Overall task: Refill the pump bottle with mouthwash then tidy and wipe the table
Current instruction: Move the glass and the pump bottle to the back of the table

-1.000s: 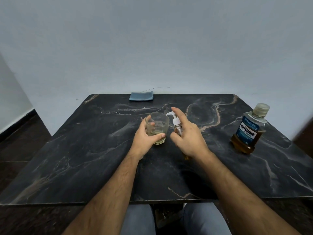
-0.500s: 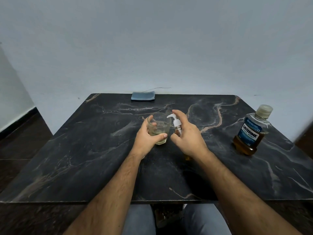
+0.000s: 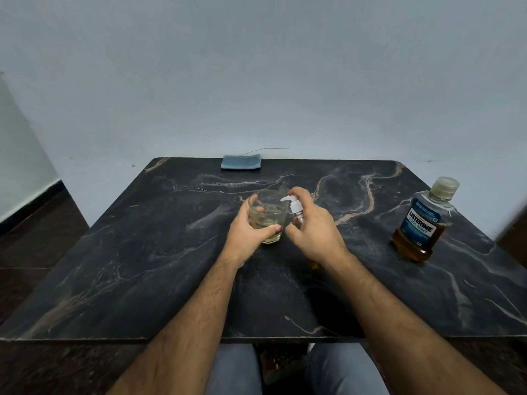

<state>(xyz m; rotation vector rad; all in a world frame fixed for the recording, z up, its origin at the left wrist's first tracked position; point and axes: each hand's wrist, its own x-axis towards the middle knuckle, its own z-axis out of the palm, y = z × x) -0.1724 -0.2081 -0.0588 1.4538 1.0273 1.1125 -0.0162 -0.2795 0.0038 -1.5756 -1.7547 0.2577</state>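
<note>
White-headed pump bottle (image 3: 296, 208) stands mid-table, gripped by your right hand (image 3: 313, 233), forefinger on the pump; your left hand (image 3: 246, 233) curls round the glass (image 3: 267, 216) beside it. Far right: bottle (image 3: 422, 223) labelled "LISTERINE COOL MINT"

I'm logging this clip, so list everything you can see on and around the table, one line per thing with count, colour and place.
Table: one, black marble with pale veins, against the wall.
Glass: one, clear, a little pale liquid at the bottom, centre of the table.
Pump bottle: one, white pump head, body mostly hidden by the hand, just right of the glass, nozzle pointing at it.
Mouthwash bottle: one, clear with amber liquid, blue label, cap on, right side of the table.
Cloth: one, blue, folded, far edge.
Left hand: one, holds the glass.
Right hand: one, grips the pump bottle, finger on the pump head.
</note>
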